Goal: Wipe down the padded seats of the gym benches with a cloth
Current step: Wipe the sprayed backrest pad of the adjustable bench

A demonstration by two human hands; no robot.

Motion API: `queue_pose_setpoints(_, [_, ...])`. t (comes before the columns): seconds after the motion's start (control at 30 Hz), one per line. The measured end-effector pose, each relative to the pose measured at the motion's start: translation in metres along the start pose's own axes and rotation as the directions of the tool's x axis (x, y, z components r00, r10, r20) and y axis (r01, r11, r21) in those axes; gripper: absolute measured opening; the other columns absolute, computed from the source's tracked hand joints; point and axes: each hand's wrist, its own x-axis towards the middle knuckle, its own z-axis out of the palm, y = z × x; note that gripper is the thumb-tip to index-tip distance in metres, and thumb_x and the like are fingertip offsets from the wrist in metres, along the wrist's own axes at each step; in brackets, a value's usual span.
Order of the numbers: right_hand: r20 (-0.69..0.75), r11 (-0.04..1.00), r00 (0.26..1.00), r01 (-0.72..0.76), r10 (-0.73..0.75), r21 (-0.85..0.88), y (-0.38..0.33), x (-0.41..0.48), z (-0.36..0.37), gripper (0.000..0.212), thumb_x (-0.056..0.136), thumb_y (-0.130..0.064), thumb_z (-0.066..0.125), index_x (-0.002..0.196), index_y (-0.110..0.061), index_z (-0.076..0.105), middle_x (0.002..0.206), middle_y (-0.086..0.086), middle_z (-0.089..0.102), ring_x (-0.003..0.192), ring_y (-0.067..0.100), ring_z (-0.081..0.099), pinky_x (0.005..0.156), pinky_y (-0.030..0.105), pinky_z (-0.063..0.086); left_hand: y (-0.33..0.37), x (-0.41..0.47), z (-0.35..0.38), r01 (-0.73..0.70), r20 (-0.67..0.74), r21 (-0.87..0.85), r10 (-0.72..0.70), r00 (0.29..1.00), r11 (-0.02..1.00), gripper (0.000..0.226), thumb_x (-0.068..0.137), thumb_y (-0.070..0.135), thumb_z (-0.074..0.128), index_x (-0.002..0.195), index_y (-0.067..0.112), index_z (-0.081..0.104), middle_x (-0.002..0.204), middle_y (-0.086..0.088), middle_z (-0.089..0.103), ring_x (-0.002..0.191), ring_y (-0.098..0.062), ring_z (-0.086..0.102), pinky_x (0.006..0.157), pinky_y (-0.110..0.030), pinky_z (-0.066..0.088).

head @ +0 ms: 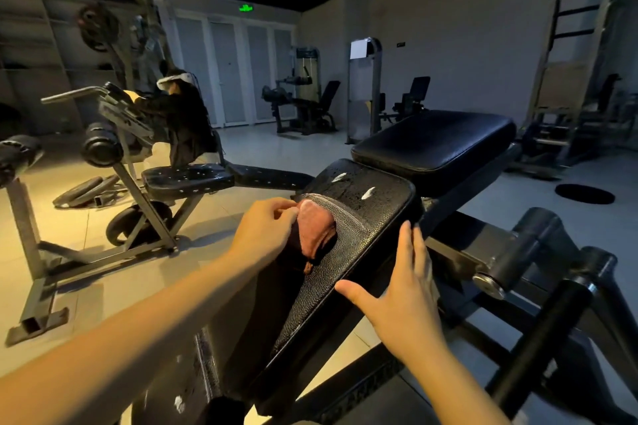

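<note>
The left hand (266, 228) gripped a bunched red cloth (316, 231) with curled fingers, holding it against the left edge of the black seat (366, 214). The right hand (404, 293) lay flat on the seat's right edge, fingers straight and together, thumb spread. A second black pad (435, 141) stood just beyond the seat's far end. Well apart to the left stood another bench (188, 178).
</note>
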Motion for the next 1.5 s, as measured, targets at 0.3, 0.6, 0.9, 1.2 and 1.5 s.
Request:
queue_pose_setpoints(0.3, [-0.014, 1.000, 1.000, 0.020, -0.020, -0.013, 0.007, 0.002, 0.004, 0.131, 0.064, -0.088, 0.055, 0.154, -0.039, -0.027, 0.165, -0.016, -0.025, 0.156, 0.019, -0.013, 0.121, 0.053, 0.020, -0.003, -0.054, 0.009, -0.220, -0.083, -0.034, 0.217, 0.973, 0.975, 0.059, 0.094, 0.062, 0.054, 0.145, 0.032, 0.052, 0.131, 0.015, 0.061, 0.115, -0.001, 0.055, 0.096, -0.026, 0.046])
queue_pose_setpoints(0.6, [-0.037, 0.999, 0.999, 0.033, -0.033, -0.004, 0.010, 0.004, 0.008, 0.135, 0.059, -0.091, 0.053, 0.157, -0.038, -0.023, 0.165, -0.018, -0.022, 0.156, 0.018, -0.008, 0.121, 0.052, 0.023, -0.027, -0.034, 0.014, -0.297, -0.009, 0.128, 0.301, 0.954, 0.946, 0.059, 0.096, 0.027, 0.065, 0.151, 0.030, 0.046, 0.135, 0.004, 0.057, 0.123, -0.015, 0.052, 0.103, -0.027, 0.039])
queue_pose_setpoints(0.9, [-0.021, 0.999, 0.999, 0.032, -0.032, -0.017, 0.008, 0.003, 0.006, 0.133, 0.061, -0.090, 0.053, 0.156, -0.037, -0.024, 0.162, -0.022, -0.025, 0.155, 0.015, -0.012, 0.120, 0.050, 0.024, -0.036, -0.011, 0.005, -0.148, -0.078, 0.110, 0.157, 0.985, 0.983, 0.041, 0.101, 0.038, 0.053, 0.142, 0.034, 0.057, 0.127, 0.005, 0.068, 0.117, -0.018, 0.060, 0.096, -0.038, 0.046])
queue_pose_setpoints(1.2, [-0.032, 0.999, 0.999, 0.041, -0.041, -0.022, 0.009, 0.004, 0.008, 0.134, 0.059, -0.092, 0.051, 0.156, -0.037, -0.023, 0.164, -0.020, -0.022, 0.156, 0.017, -0.010, 0.119, 0.054, 0.026, -0.017, -0.005, -0.034, 0.014, 0.051, -0.224, -0.002, 0.999, 0.975, 0.021, 0.107, 0.026, 0.047, 0.100, 0.026, 0.067, 0.074, 0.003, 0.066, 0.061, 0.001, 0.058, 0.055, -0.014, 0.040])
queue_pose_setpoints(1.5, [-0.020, 0.999, 0.999, 0.034, -0.034, -0.029, 0.008, 0.004, 0.007, 0.133, 0.059, -0.092, 0.050, 0.155, -0.039, -0.025, 0.164, -0.020, -0.022, 0.156, 0.018, -0.009, 0.119, 0.054, 0.026, -0.022, 0.010, -0.047, -0.117, -0.140, 0.140, 0.137, 0.981, 0.983, 0.036, 0.106, 0.043, 0.042, 0.129, 0.027, 0.064, 0.106, 0.003, 0.070, 0.099, -0.019, 0.066, 0.085, -0.041, 0.057])
